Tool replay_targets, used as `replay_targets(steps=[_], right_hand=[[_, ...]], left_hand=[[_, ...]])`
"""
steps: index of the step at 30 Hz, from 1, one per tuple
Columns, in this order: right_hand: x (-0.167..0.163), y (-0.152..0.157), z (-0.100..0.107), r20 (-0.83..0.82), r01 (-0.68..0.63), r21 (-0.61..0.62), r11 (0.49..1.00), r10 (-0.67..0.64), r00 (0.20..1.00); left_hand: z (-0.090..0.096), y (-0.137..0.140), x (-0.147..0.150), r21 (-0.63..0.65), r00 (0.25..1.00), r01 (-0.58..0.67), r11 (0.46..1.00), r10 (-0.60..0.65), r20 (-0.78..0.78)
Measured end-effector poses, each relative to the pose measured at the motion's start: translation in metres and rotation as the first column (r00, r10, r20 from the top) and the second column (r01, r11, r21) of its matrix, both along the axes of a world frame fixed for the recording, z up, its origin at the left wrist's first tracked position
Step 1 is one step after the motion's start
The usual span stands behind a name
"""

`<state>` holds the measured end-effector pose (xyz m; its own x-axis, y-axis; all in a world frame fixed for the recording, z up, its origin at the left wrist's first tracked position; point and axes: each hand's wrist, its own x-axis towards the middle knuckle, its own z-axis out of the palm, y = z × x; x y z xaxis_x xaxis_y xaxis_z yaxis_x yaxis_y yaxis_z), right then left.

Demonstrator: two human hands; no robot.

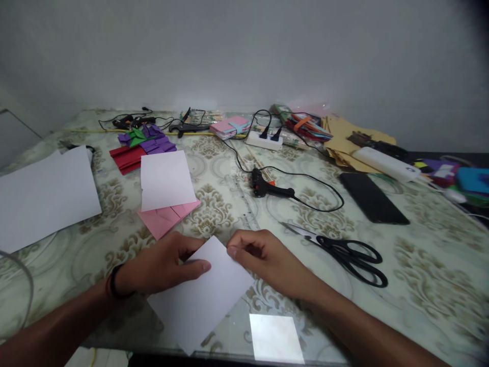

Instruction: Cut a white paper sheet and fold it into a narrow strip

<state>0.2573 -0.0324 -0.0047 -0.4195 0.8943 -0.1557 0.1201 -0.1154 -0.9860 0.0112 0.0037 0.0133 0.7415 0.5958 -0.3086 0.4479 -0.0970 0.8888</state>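
Observation:
A rectangular sheet of white paper (202, 300) is held slantwise above the near part of the table. My left hand (164, 265) grips its upper left side, thumb on top and fingers hidden beneath. With thumb and forefinger, my right hand (263, 257) pinches the paper's upper right edge. Just beyond my left hand, another white sheet (167, 179) lies partly over folded pink paper (168, 219). Black-handled scissors (340, 252) lie to the right of my right hand, blades pointing left.
A black glue gun (269, 186) with a cord lies mid-table. Behind it stands a white power strip (265, 140). A black phone (372, 198) is on the right; larger white sheets (46, 196) lie left. Folded purple paper (156, 140) and red paper (128, 158) sit back left.

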Motion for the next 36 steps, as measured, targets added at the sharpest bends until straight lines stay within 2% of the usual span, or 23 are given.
replay_targets(steps=[9,14,20,25,36], right_hand=[[0.002,0.002,0.001,0.006,0.005,-0.001,1.000,-0.005,1.000],[0.005,0.006,0.000,0.027,0.048,-0.001,0.999,-0.048,0.998],[0.011,0.013,-0.001,0.054,0.123,0.043,0.991,-0.125,0.991],[0.012,0.013,0.001,0.051,0.125,0.071,0.990,-0.129,0.990],[0.010,0.014,0.002,0.025,0.188,0.078,0.979,-0.190,0.981]], left_hand=[[0.003,0.003,0.000,0.050,0.999,-0.018,0.999,0.020,-0.032],[-0.002,0.004,-0.002,0.099,0.989,-0.145,0.984,0.146,0.001],[-0.003,0.004,-0.003,-0.007,0.954,-0.296,0.955,0.296,0.056],[-0.003,0.005,-0.002,-0.020,0.921,-0.374,0.927,0.374,0.107],[-0.002,0.007,0.000,-0.010,0.930,-0.357,0.934,0.357,0.090]])
